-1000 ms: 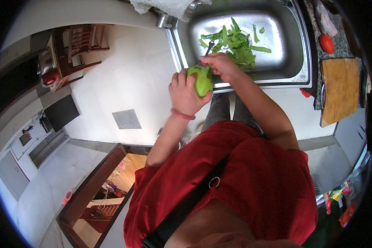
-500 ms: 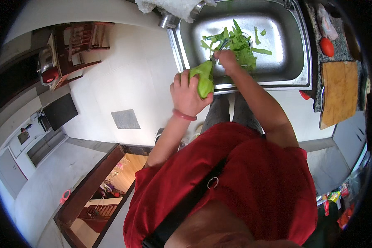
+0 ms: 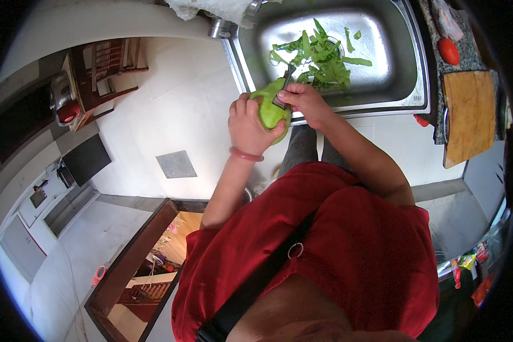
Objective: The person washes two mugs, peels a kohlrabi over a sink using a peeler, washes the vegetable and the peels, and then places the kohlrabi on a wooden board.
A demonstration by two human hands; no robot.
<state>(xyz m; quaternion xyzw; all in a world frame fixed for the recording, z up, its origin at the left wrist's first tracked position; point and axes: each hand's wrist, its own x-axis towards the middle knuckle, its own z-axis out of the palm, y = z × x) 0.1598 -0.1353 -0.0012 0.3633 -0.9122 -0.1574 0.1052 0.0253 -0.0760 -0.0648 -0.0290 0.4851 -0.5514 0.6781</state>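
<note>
Pale floor (image 3: 182,108) with grey square patch (image 3: 176,164), wooden chair (image 3: 110,57) upper left, brown-framed opening (image 3: 138,251) lower left.

Green peelings (image 3: 328,65) lie heaped on the floor of a steel sink (image 3: 382,37), mostly left of its centre and partly over the drain (image 3: 341,48), with a few strips toward its right side. On the speckled counter (image 3: 470,60) along the sink's right edge, a red fruit (image 3: 448,52) sits between a pale plastic bag (image 3: 447,23) and a wooden cutting board (image 3: 469,117) jutting past the counter's near edge.
</note>
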